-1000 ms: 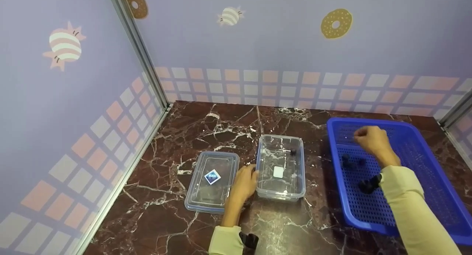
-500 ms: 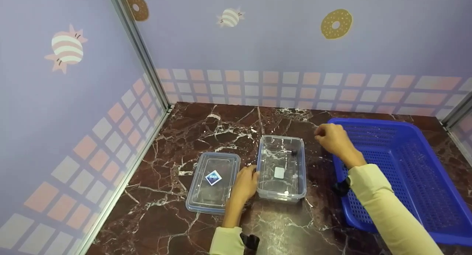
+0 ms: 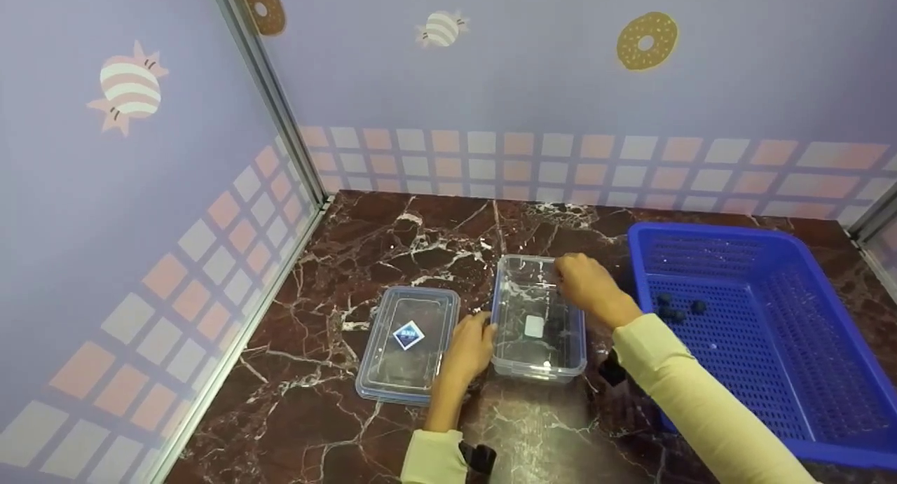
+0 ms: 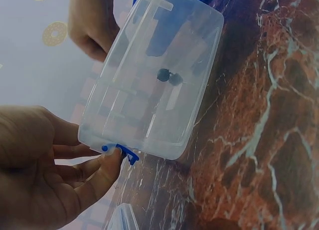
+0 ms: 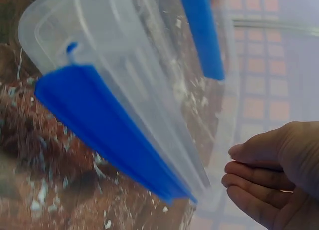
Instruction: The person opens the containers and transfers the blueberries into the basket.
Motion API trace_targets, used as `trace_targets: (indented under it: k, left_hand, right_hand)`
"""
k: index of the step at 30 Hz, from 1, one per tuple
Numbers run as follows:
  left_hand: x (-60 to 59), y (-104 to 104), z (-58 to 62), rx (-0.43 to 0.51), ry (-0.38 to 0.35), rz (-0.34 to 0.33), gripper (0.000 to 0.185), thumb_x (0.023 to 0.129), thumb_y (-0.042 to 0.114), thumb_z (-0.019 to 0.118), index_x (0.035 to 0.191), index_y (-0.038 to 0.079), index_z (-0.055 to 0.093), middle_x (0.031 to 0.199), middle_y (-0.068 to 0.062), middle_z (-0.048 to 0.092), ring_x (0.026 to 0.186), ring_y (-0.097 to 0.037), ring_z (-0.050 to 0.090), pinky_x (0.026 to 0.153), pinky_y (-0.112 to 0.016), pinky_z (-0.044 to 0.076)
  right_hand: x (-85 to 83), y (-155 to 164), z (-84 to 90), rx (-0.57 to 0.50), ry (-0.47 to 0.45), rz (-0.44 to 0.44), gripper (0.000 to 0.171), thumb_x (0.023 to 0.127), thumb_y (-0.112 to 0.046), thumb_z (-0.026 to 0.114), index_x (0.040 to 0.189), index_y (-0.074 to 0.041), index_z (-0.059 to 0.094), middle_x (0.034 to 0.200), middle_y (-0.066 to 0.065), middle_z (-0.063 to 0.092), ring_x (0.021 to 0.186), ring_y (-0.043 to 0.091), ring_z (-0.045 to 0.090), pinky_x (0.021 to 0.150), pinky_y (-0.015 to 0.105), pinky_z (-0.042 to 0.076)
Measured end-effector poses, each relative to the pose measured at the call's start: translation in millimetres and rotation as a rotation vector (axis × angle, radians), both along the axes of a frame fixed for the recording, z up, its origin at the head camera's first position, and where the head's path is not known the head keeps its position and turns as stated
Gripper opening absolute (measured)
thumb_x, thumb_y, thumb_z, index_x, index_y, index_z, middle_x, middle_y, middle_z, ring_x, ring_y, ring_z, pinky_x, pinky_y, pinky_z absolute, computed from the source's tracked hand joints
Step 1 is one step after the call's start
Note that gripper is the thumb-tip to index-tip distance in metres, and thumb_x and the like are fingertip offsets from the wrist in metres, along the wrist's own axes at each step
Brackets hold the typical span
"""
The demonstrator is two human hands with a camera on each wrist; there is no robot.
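My left hand (image 3: 465,349) holds the near left side of a clear plastic food container (image 3: 538,368). In the left wrist view, its thumb and fingers pinch the container at a blue clip (image 4: 128,154). A small dark blueberry-like ball (image 4: 163,74) shows through the container wall, with a fainter dark spot beside it. My right hand (image 3: 591,288) is over the container's far right rim. In the right wrist view, its bent fingers (image 5: 251,177) and thumb lie close together with nothing visible between them, beside the container's swung-down blue side flap (image 5: 107,127).
A clear lid or lidded box (image 3: 403,372) with a blue diamond label lies left of my left hand. At the right stands a blue perforated basket (image 3: 771,233) with several dark round balls (image 3: 699,307) inside. Patterned walls border the marble-look table (image 3: 308,372).
My right hand has moved left from above the blue basket to the container's rim. The left hand has stayed on the container. The balls in the basket are now uncovered.
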State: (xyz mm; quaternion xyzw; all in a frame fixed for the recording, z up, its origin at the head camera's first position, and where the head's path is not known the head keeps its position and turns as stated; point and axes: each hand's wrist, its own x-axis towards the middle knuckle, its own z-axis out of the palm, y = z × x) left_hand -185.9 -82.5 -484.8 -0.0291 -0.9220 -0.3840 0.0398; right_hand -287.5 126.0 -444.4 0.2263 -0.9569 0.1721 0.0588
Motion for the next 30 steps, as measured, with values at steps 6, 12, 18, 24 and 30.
trace_targets:
  k: [6, 12, 18, 24, 30]
  left_hand:
    - [1.1, 1.1, 1.5, 0.017, -0.034, 0.006, 0.032, 0.097, 0.014, 0.051, 0.123, -0.003, 0.059, 0.122, -0.022, 0.061, 0.123, -0.04, 0.051, 0.106, -0.049, 0.039]
    - [1.2, 2.0, 3.1, -0.023, -0.026, -0.007, 0.033, 0.097, 0.016, 0.051, 0.124, -0.001, 0.059, 0.118, -0.019, 0.062, 0.117, -0.036, 0.054, 0.102, -0.046, 0.043]
    - [0.6, 0.3, 4.3, -0.034, -0.007, 0.002, 0.032, 0.097, 0.015, 0.051, 0.123, -0.002, 0.059, 0.115, -0.018, 0.063, 0.113, -0.034, 0.056, 0.1, -0.044, 0.044]
    - [1.6, -1.0, 3.0, -0.023, 0.0, -0.009, 0.032, 0.096, 0.012, 0.052, 0.123, -0.004, 0.059, 0.118, -0.02, 0.063, 0.116, -0.036, 0.055, 0.102, -0.046, 0.042]
    - [2.4, -1.9, 4.1, -0.021, 0.007, -0.009, 0.031, 0.096, 0.011, 0.052, 0.122, -0.005, 0.059, 0.119, -0.021, 0.063, 0.117, -0.038, 0.054, 0.103, -0.046, 0.041]
  right_hand:
    - [1.2, -17.5, -10.4, 0.167, 0.065, 0.002, 0.008, 0.072, 0.008, 0.059, 0.072, 0.002, 0.064, 0.082, 0.022, 0.066, 0.075, 0.043, 0.064, 0.064, 0.053, 0.054]
    - [1.2, -23.1, -18.4, 0.269, 0.092, -0.059, 0.005, 0.077, 0.004, 0.062, 0.077, 0.005, 0.066, 0.085, 0.025, 0.068, 0.08, 0.043, 0.065, 0.065, 0.055, 0.055]
    - [-2.0, -27.9, -21.2, 0.333, 0.074, -0.055, 0.008, 0.079, 0.004, 0.06, 0.081, 0.003, 0.068, 0.087, 0.023, 0.068, 0.081, 0.041, 0.066, 0.066, 0.054, 0.056]
    - [-1.6, -30.6, -26.1, 0.389, 0.061, -0.036, 0.009, 0.08, 0.003, 0.06, 0.084, 0.002, 0.068, 0.088, 0.022, 0.068, 0.082, 0.039, 0.066, 0.067, 0.051, 0.056]
    - [-6.1, -30.5, -27.6, 0.415, 0.101, -0.007, 0.007, 0.08, 0.002, 0.061, 0.082, 0.002, 0.067, 0.086, 0.021, 0.068, 0.079, 0.04, 0.067, 0.067, 0.051, 0.056]
